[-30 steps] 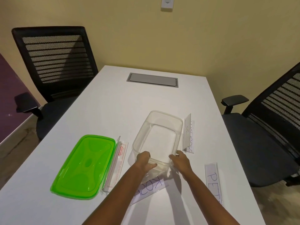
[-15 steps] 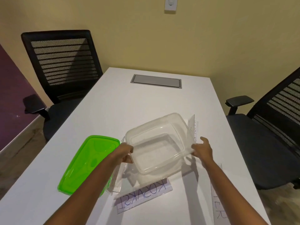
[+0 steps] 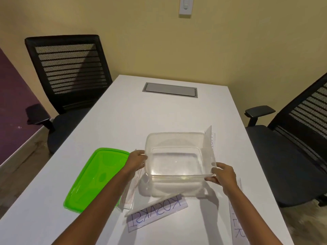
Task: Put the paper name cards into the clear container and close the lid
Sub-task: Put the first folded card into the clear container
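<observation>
I hold the empty clear container between both hands, lifted a little off the white table with its long side toward me. My left hand grips its left wall and my right hand grips its near right corner. The green lid lies flat on the table to the left. A name card reading "KOSAKSI" lies in front of the container. Another name card lies under my right forearm. A third card stands behind the container's right end, and a fourth lies partly under my left arm.
Black mesh office chairs stand at the far left and at the right of the table. A grey cable hatch is set into the far end of the table. A wall switch sits above.
The container, gripped at its near short end a second ago, has been lifted and turned so its long side faces me. My hands now sit at its left wall and right corner.
</observation>
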